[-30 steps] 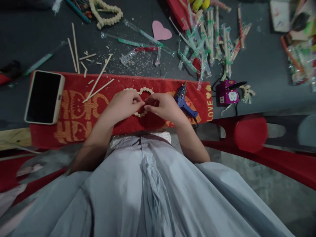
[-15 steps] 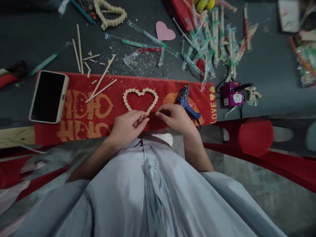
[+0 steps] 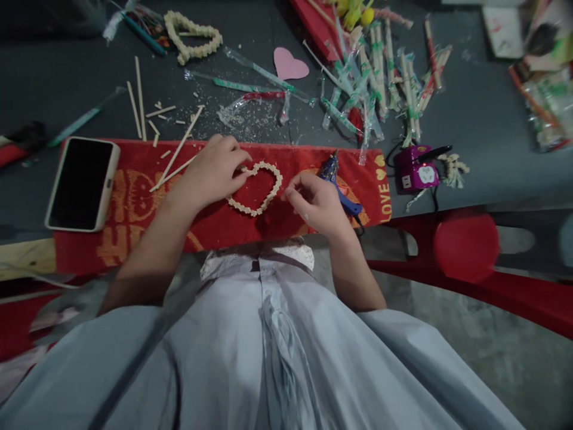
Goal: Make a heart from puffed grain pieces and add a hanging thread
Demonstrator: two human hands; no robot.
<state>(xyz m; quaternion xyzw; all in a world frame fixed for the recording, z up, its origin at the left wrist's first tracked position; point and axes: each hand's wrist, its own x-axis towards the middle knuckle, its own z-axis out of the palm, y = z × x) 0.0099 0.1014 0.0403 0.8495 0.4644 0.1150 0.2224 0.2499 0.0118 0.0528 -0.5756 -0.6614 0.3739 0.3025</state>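
Note:
A small heart outline made of pale wooden bits lies on a red towel. My left hand rests over the heart's left lobe, fingers curled down onto it. My right hand sits just right of the heart, fingers pinched together; what they hold, if anything, is too small to name. A blue glue gun lies right behind my right hand on the towel.
A phone lies at the towel's left end, with loose sticks nearby. Farther back are a second stick heart, a pink paper heart, wrapped chopsticks and a purple device. A red chair part is at right.
My left hand moved up from the heart's bottom tip onto its left lobe. The heart has shifted and turned slightly. My right hand stayed beside it.

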